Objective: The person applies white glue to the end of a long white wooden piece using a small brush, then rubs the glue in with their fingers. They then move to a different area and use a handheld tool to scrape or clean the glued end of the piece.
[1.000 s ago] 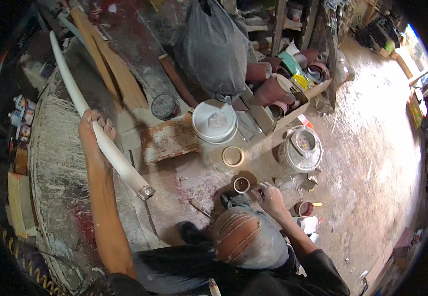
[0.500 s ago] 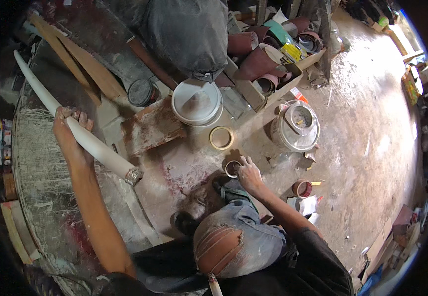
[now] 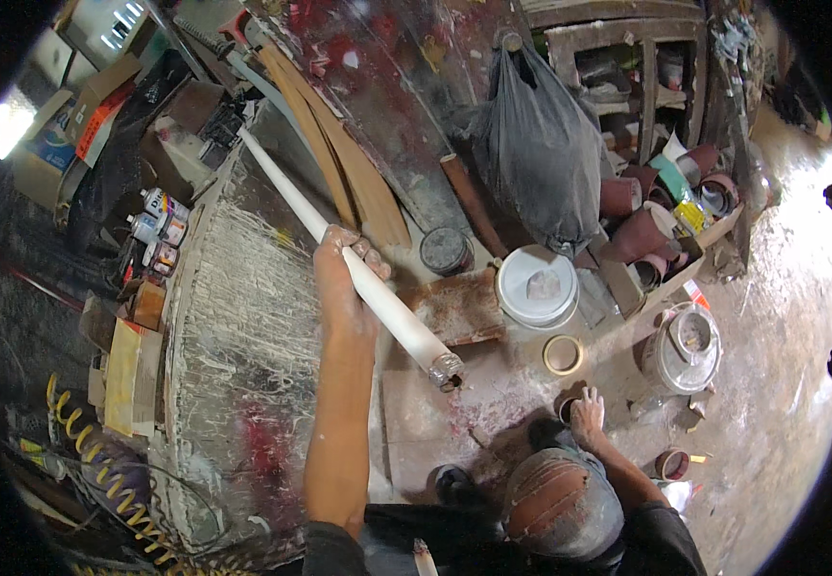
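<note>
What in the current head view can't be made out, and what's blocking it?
All in the head view:
Small round cup: mostly covered by the right hand, so its contents and whether it is gripped are unclear.
White pole: a short stretch is hidden behind the left hand.
Dark plastic bag: its plastic conceals what is inside.
Yellow coiled hose: cut off by the lower edge.
</note>
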A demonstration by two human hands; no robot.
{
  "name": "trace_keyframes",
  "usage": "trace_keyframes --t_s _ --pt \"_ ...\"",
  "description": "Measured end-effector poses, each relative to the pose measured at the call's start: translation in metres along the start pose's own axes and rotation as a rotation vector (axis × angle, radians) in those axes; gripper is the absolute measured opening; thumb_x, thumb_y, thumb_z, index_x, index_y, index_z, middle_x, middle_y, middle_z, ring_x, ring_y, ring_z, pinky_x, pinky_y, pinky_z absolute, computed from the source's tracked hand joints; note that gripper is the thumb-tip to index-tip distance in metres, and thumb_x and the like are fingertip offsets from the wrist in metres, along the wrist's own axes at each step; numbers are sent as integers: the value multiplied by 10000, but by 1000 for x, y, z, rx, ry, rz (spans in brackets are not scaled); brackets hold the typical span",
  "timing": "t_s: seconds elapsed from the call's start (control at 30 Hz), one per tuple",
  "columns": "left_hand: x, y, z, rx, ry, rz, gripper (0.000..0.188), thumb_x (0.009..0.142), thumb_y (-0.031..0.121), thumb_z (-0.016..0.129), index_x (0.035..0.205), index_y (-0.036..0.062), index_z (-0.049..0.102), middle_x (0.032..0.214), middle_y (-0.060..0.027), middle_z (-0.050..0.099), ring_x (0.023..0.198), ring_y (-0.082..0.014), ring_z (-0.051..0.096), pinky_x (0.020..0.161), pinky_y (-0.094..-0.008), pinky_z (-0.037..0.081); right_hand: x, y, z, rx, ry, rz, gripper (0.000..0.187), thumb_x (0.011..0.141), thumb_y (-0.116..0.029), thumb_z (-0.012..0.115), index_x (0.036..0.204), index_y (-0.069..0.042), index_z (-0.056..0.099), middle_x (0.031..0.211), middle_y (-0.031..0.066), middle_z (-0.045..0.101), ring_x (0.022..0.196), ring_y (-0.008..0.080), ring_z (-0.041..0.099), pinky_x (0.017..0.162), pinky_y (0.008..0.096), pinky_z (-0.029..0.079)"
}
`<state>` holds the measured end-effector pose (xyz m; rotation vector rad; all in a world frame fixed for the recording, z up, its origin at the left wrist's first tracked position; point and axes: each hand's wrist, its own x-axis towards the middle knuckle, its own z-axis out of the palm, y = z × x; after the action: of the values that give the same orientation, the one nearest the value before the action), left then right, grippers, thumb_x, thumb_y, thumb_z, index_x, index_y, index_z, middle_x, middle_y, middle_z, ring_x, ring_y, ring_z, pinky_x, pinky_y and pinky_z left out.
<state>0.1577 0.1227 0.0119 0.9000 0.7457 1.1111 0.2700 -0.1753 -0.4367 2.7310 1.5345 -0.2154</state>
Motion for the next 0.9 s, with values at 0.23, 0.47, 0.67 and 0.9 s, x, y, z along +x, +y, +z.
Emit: trace_keyframes --t_s 0.23,0.47,0.67,0.9 --pt "-10 4 10 -22 15 -8 162 850 229 553 858 114 439 677 13 396 542 -94 405 476 -254 385 9 -25 -195 951 354 -28 129 772 -95 674 861 -1 669 855 193 655 768 351 631 710 410 490" --pt "-11 0 26 -188 -33 -31 229 847 288 600 885 114 456 720 -5 419 586 -111 427 540 -277 405 -11 -56 -406 1053 874 -397 118 715 43 676 821 0 647 845 140 655 785 242 629 702 327 489" --pt "-9 1 32 -247 -64 -102 258 801 302 646 880 136 464 706 -9 409 590 -142 432 561 -319 404 -15 -72 -445 915 1070 -551 132 707 39 679 832 11 645 840 143 631 781 250 605 687 325 480" --pt "-13 -4 40 -335 21 -115 198 860 280 582 881 143 442 699 -21 432 555 -127 437 492 -269 410 -17 -81 -437 1043 1136 -464 115 757 52 674 859 21 631 841 141 632 777 226 601 689 303 477"
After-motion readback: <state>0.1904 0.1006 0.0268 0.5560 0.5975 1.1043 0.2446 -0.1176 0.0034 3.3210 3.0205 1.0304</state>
